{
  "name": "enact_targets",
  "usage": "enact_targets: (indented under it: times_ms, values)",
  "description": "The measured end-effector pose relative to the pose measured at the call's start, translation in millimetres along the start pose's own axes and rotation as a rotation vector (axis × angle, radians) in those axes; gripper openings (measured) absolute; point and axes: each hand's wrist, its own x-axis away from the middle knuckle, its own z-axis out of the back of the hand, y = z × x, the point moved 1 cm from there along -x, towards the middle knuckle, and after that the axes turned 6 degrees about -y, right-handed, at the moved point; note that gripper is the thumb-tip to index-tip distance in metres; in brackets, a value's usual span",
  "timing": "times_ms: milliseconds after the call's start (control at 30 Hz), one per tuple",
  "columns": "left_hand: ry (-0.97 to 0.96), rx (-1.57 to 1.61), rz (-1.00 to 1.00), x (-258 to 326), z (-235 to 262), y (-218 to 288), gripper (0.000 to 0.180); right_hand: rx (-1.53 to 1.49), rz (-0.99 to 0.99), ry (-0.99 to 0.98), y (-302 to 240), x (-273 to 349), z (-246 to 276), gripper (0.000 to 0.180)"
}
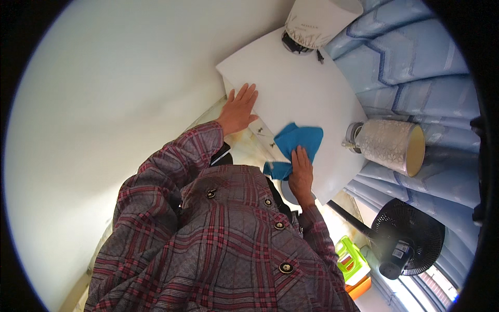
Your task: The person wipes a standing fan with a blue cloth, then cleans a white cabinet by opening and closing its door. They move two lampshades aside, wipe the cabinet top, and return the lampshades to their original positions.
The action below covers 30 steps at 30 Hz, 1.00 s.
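Work in hand: a bright blue, folded fabric cloth (304, 138) under your right hand (300, 179), on a smooth white tabletop with a curved far edge (291, 88). Most of the cloth lies near the side closest to you; a smaller flap appears to hang past that edge.

To handle it well, bring the loose flap up onto the top, so the near edge can't catch it. Spread the folds under the whole palm rather than the fingertips — even pressure should keep the fabric from bunching. Mind the pale patterned lampshade on its short base (390, 143), just beyond the cloth to the right; a long sweep that way could knock it. Likewise the white cylindrical lamp with a dark base (323, 21) at the far end, its short dark cord end (320, 57) lying loose where fabric might snag.

Pose: your right forearm comes up from below, fingers straight, close together, laid on the cloth. The thumb is hidden, so I can't tell whether it pinches the fabric. Your left hand (239, 109) reaches forward to the tabletop's left edge, palm down, fingers long and slightly parted, thumb out wide, nothing seen in it — a likely brace. Left elbow bent, grey-and-red plaid sleeve (166, 164) down to the wrist.
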Motion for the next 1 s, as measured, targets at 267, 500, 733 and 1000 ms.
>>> enact_targets:
  times_ms: [267,500,733,1000]
  values:
    - [-0.058,-0.079,-0.096,-10.0,3.6,-48.0,0.079,0.023,-0.393,0.084,-2.7,-8.8,3.8,0.067]
    - [-0.173,-0.193,-0.113,-8.8,13.1,-38.8,0.089,-0.008,-0.03,-0.034,-34.9,-53.7,-5.2,0.067]
    - [-0.261,-0.196,-0.093,-15.7,16.0,-35.8,0.098,-0.004,-0.279,0.039,13.5,-45.0,16.3,0.061]
    - [-0.361,-0.247,-0.048,-22.1,15.3,-31.8,0.107,0.053,-0.061,0.155,37.9,-119.1,8.5,0.053]
